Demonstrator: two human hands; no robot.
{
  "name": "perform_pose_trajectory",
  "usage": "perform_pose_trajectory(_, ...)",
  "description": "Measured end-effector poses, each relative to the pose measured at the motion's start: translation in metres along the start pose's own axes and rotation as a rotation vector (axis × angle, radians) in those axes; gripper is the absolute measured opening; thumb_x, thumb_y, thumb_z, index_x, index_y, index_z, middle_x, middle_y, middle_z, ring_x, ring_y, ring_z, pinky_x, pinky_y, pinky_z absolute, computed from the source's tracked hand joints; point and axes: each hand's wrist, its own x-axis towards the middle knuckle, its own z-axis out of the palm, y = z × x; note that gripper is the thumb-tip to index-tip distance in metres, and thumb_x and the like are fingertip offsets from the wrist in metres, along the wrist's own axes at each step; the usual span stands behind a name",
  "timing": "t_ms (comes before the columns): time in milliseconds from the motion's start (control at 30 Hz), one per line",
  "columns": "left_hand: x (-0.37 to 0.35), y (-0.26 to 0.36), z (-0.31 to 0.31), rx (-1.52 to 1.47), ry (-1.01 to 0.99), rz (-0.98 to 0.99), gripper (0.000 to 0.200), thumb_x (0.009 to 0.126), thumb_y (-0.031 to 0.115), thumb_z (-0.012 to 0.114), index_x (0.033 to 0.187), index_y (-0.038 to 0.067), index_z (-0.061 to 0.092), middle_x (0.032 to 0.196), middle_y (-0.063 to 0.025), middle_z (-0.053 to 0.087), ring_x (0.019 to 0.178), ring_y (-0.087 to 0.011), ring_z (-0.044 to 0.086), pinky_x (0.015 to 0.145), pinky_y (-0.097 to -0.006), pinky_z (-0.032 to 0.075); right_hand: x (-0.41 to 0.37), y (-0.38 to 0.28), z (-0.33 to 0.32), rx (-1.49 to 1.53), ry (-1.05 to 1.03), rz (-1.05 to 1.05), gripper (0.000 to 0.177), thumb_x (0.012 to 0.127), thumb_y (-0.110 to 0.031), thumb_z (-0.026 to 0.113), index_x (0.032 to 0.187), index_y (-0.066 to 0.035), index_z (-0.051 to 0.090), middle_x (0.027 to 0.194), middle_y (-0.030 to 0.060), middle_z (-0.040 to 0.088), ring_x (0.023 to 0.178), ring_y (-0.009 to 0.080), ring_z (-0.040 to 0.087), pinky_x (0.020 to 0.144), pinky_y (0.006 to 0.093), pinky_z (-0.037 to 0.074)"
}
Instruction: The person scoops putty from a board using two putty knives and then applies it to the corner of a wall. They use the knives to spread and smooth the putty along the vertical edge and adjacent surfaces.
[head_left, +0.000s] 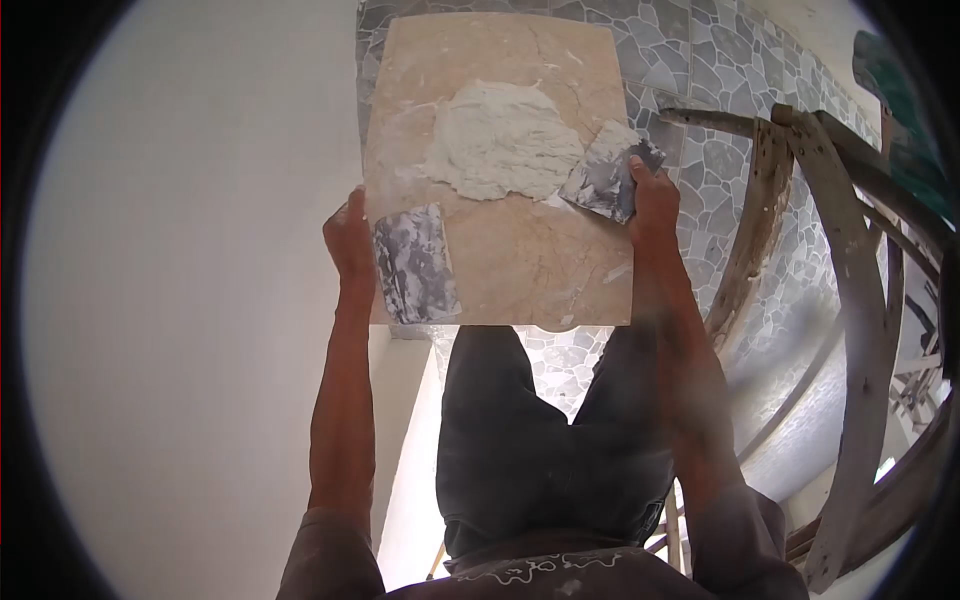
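A beige, marble-patterned tile (540, 265) lies flat in front of me with a mound of white putty (505, 140) across its upper middle. My left hand (349, 235) is closed on the tile's left edge, thumb up at the rim and the other fingers hidden. At the right edge, my right hand (655, 198) grips a putty-smeared grey scraper (605, 175), thumb pressed on top. That scraper's blade overlaps the right side of the mound. A second smeared grey scraper (415, 265) rests on the tile's lower left corner, near my left hand.
A smooth pale wall (190, 280) stands close on my left. Wooden poles and planks (850, 300) form a frame on the right. Grey stone-patterned floor (720, 60) shows beyond the tile, and my dark trousers (550, 470) are below it.
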Motion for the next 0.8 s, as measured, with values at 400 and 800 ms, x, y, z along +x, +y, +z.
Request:
perform_pose_trajectory(400,-0.065,-0.09,-0.043,-0.063,0.345,0.029,0.043,0.077,0.034,0.062,0.066,-0.007,0.063,0.066,-0.0267,0.061,0.069,-0.0409,0.064,0.07,-0.0469,0.05,0.096,0.057,-0.049,-1.143,-0.523,-0.99,0.059,0.084,-0.022,0.069,0.136,-0.001,0.05,0.131,0.0209,0.058,0.122,0.0359,0.054,0.103,0.0396,0.042)
perform_pose_trajectory(800,-0.06,-0.112,0.02,0.063,0.19,-0.148,0.056,0.081,0.038,0.062,0.119,-0.003,0.058,0.107,-0.0261,0.063,0.104,-0.0412,0.06,0.091,-0.0475,0.048,0.13,0.118,-0.068,-1.401,-0.701,-1.209,0.051,0.096,-0.024,0.051,0.14,0.0,0.044,0.134,0.0237,0.054,0.122,0.0373,0.054,0.101,0.0416,0.045)
